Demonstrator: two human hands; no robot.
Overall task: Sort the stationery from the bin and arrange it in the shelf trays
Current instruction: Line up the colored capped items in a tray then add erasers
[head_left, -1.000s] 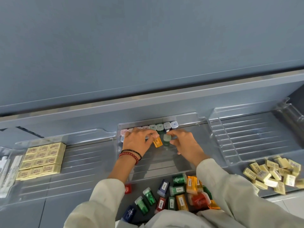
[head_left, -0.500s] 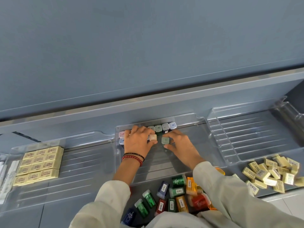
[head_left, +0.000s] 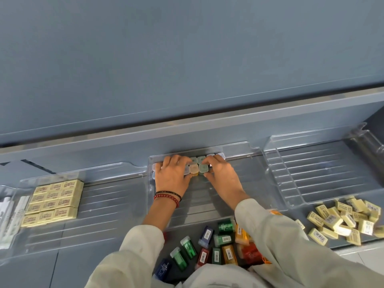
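Note:
Both my hands work at the back of the middle clear tray (head_left: 207, 206), where small sharpeners stand upright in rows against the rear wall. My left hand (head_left: 172, 176) curls over the left part of the rows, its fingers and thumb round an orange sharpener (head_left: 194, 170). Right beside it, my right hand (head_left: 223, 176) pinches a green sharpener (head_left: 203, 169) between thumb and forefinger. The two sharpeners touch side by side. Loose sharpeners (head_left: 223, 240) in green, blue, red and orange lie in a pile in front of the tray, between my sleeves.
The left tray (head_left: 108, 204) holds neatly stacked yellow erasers (head_left: 55, 197). White packets (head_left: 8, 215) lie at the far left. The ribbed right tray (head_left: 324, 175) holds nothing. Several loose yellow erasers (head_left: 342, 219) lie scattered in front of it.
The orange sharpener was tilted in my left hand; it now stands upright in the front row. My right hand's green sharpener has moved up against it.

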